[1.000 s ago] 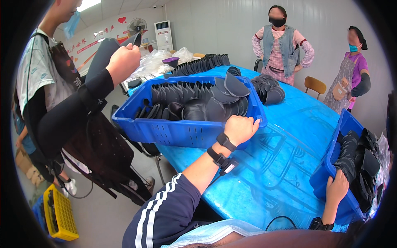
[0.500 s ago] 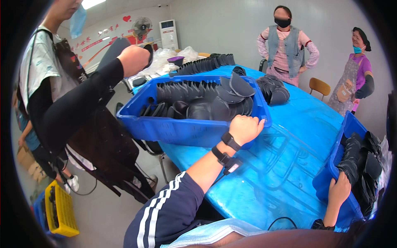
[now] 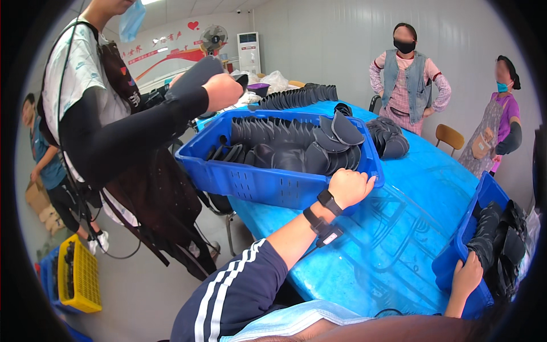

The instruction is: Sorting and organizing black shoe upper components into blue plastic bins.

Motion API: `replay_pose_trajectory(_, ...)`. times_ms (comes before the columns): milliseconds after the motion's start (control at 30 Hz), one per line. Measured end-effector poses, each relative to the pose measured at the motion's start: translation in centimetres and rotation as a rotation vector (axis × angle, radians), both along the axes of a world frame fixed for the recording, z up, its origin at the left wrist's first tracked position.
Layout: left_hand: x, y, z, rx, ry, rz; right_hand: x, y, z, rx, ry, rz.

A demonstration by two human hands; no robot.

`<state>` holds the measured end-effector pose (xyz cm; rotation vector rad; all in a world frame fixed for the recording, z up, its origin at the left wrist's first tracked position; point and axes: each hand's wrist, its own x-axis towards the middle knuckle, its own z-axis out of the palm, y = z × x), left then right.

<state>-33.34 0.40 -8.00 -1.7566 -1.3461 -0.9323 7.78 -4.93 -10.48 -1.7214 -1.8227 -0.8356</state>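
Observation:
My left hand [image 3: 350, 188] is closed over the near right corner of a blue plastic crate [image 3: 250, 181] on the table. Inside that crate stand rows of black, cup-shaped pads [image 3: 273, 130], with several larger ones lying loose on the right. At the right, my right hand [image 3: 468, 276] is wrapped round the rim of a second blue crate [image 3: 447, 259]. Stacked black pads [image 3: 485, 228] and other dark pieces fill this one. Dark wristbands [image 3: 325, 215] circle my left wrist.
A blue-covered table [image 3: 393, 228] carries more black pads in a row [image 3: 299, 96] and a heap [image 3: 388, 137]. At the left a person in a dark apron [image 3: 154, 222] holds out a sleeved arm [image 3: 142, 128]. Two people stand beyond the table. A yellow crate [image 3: 81, 279] sits on the floor.
The whole view has shifted slightly, so most things sit further right and a little lower. Both my hands keep their hold on the crates. The person's outstretched arm at the left has moved right.

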Motion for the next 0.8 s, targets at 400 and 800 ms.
replay_pose_trajectory(400,-0.2,-0.7,0.8,-0.123,0.035,-0.005,0.1,0.0,0.2,0.106,-0.054,0.052)
replay_pose_trajectory(800,-0.5,-1.0,1.4,-0.405,0.024,0.011,-0.8,-0.3,0.8,0.112,-0.056,0.004)
